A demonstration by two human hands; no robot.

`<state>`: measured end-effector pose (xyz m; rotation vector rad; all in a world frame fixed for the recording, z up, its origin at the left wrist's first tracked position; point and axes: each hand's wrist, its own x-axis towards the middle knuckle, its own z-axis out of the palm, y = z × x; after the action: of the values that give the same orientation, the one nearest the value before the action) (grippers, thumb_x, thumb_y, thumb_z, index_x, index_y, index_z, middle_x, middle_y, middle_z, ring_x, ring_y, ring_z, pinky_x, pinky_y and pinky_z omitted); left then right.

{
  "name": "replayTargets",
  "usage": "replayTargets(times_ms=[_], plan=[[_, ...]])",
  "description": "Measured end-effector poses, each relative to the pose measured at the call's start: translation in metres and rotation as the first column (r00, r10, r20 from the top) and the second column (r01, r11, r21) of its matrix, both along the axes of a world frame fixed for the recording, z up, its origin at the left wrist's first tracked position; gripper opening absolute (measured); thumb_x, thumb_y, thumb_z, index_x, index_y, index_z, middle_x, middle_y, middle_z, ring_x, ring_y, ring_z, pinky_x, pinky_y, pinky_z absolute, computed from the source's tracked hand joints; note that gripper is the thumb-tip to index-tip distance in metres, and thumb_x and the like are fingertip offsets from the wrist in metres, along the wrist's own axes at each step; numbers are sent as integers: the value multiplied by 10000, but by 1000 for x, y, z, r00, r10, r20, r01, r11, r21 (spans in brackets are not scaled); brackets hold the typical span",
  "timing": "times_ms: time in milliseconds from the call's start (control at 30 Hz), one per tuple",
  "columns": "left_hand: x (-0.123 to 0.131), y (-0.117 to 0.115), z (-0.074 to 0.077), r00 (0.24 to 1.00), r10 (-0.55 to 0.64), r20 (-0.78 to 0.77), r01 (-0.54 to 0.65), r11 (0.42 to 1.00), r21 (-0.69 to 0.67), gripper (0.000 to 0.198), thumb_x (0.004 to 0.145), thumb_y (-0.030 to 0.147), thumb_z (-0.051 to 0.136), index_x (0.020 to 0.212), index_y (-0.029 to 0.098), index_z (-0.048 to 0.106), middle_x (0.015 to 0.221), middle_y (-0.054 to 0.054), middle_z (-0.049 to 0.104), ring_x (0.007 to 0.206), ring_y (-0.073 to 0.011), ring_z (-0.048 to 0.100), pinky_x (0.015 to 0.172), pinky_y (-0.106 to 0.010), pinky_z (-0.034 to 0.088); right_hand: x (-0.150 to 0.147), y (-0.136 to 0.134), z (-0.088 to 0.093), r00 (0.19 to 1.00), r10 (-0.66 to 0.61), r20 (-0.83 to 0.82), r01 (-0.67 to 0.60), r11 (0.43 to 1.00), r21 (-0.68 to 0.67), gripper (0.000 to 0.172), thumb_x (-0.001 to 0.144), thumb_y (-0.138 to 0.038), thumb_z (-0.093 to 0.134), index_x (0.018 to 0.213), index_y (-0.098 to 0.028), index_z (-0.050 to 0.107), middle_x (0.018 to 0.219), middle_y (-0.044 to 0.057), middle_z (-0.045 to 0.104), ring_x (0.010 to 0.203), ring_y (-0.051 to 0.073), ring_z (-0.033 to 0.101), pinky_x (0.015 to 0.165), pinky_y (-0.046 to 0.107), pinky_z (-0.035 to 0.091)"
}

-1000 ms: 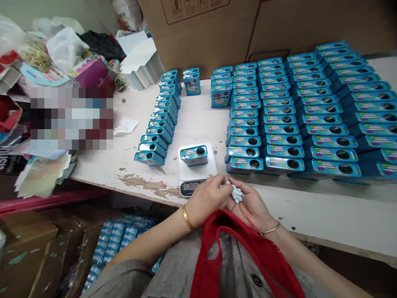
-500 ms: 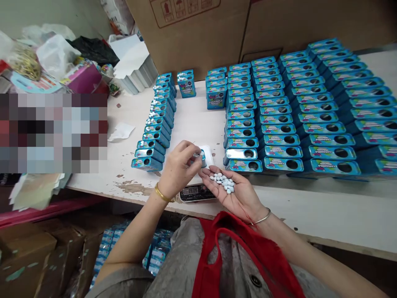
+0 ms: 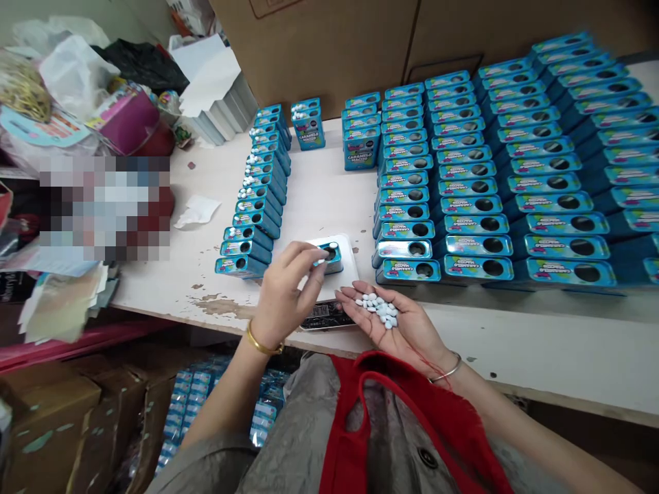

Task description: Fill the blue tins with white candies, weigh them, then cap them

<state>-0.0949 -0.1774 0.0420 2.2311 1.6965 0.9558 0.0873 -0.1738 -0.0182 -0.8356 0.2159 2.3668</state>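
My left hand [image 3: 288, 288] reaches over a small white scale [image 3: 337, 274], fingertips pinched at the round hole of a blue tin [image 3: 329, 255] standing on it; what the fingers hold is too small to name. My right hand [image 3: 396, 326] lies palm up just right of the scale, cupping several small pale blue and white candies [image 3: 378, 309]. The scale's dark display [image 3: 329, 315] shows below my left hand.
Rows of blue tins with round holes [image 3: 489, 185] fill the white table [image 3: 515, 343] to the right. A column of tins topped with candies [image 3: 260, 192] runs on the left. Brown cartons [image 3: 329, 48] stand behind. Clutter and bags [image 3: 93, 96] sit far left; more tins in a box [image 3: 190, 405] below.
My left hand left the candies in my right palm and went up to the tin on the scale. My right palm flattened out and now shows the candies.
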Motion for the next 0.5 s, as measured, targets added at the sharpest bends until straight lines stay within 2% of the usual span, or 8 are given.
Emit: replayTargets(times_ms=[100,200,267,333,500], plan=[[19,-22,-13,993,-65,98,65,998,2,153,859,128,520,996,134,585,923,-73,586,865,-133,562,759,-264,493,7,-5,-4,999,7,35,-7,1000,-9,271,853,-154,453,1049,-58,613,1041,186,701,1005,221,665,919,332,523],[43,-45,-30,955,-261,139,274,957,-92,127,869,167,520,960,121,596,923,-78,605,877,-135,566,786,-256,492,17,-11,-10,997,31,68,-28,999,-43,269,865,-163,433,1038,-96,628,1025,141,716,973,192,677,898,326,533],[56,-56,-40,928,-354,117,369,917,-149,148,899,195,480,945,127,603,933,-69,620,877,-128,568,798,-245,486,23,-16,-14,994,76,73,-71,995,-66,268,869,-187,441,1045,-125,634,1046,112,715,1015,191,661,902,337,531],[64,-62,-48,929,-364,71,371,909,-191,195,925,209,427,949,136,606,937,-56,624,864,-119,566,786,-233,482,27,-19,-17,991,116,71,-112,991,-69,265,863,-213,468,1055,-143,637,1068,94,712,1047,194,646,910,345,525],[67,-68,-57,960,-277,42,279,934,-222,210,913,208,419,1009,132,589,987,-77,586,928,-144,545,820,-262,475,28,-24,-19,988,127,83,-121,990,-72,288,832,-196,492,1074,-145,641,1014,82,728,977,199,674,869,363,544]])
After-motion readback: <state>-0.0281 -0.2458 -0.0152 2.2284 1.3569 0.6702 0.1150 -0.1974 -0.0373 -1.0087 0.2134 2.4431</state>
